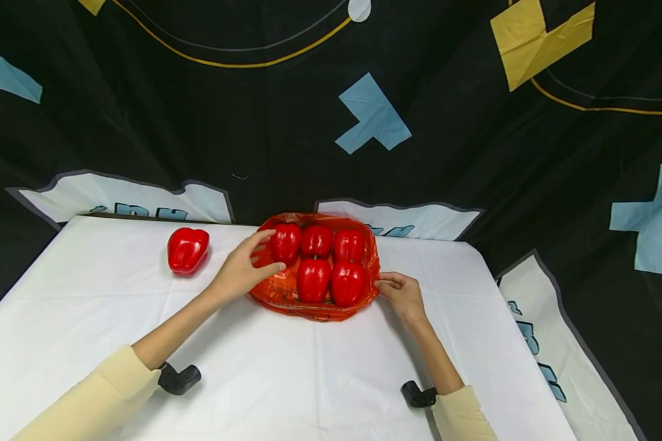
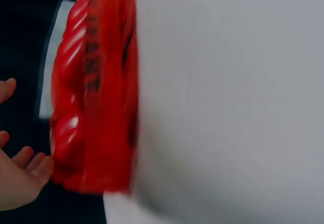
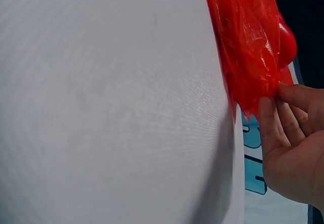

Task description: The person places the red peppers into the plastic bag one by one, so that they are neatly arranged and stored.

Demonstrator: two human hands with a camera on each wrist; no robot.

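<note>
Several glossy red bell peppers (image 1: 313, 280) sit in two rows inside a red plastic bag (image 1: 278, 299), whose mouth is spread wide. At the bag's left side is my left hand (image 1: 244, 267), thumb and fingers apart. Its fingertips reach the upper left pepper (image 1: 285, 243), but I cannot tell whether they touch it; nothing is gripped. On the opposite side my right hand (image 1: 404, 297) pinches the bag's rim between thumb and fingers, which the right wrist view shows closely at the crumpled plastic (image 3: 253, 46). One more red bell pepper (image 1: 188, 251) lies outside, left of the bag.
Everything rests on a white-covered table (image 1: 309, 380). A black cloth (image 1: 254, 135) with blue and yellow patches stands behind and beside it. Each wrist carries a small black device, such as the left one (image 1: 179, 378).
</note>
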